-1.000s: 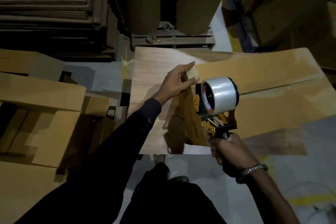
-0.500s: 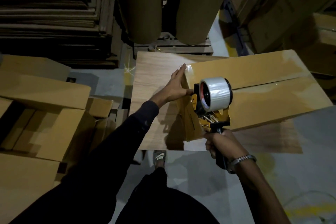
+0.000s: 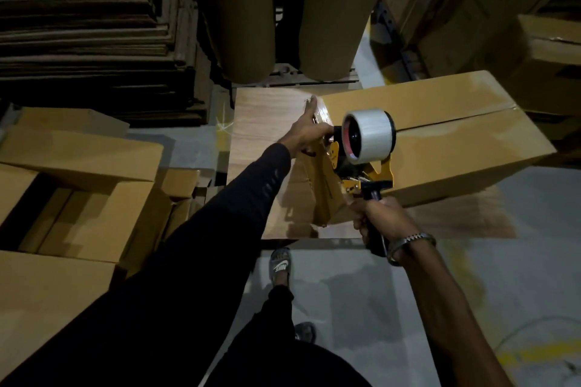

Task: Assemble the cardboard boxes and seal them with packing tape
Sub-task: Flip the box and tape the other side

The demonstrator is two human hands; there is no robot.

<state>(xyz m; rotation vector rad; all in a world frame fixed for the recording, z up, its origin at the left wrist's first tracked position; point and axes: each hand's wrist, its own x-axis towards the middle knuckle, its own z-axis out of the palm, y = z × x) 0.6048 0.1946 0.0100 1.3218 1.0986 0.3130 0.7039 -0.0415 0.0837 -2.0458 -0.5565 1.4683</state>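
A closed brown cardboard box (image 3: 446, 132) lies on a wood-grain table (image 3: 261, 116), with clear tape along its top seam. My right hand (image 3: 380, 217) grips the black handle of a yellow tape dispenser (image 3: 364, 173) that carries a roll of clear tape (image 3: 371, 135) and sits at the box's near left end. My left hand (image 3: 306, 132) lies with straight fingers against the box's left end, pressing the tape there. The thumb is partly hidden behind the dispenser.
Open and flat cardboard boxes (image 3: 75, 185) crowd the floor at left. A tall stack of flat cardboard (image 3: 88, 28) stands at back left, two big brown paper rolls (image 3: 283, 9) behind the table, more cartons (image 3: 509, 9) at back right. My sandalled foot (image 3: 279, 264) stands on grey floor.
My left hand has slid along the box's left end toward the far corner, smoothing tape. The dispenser and my right hand stay at the box's near left end.
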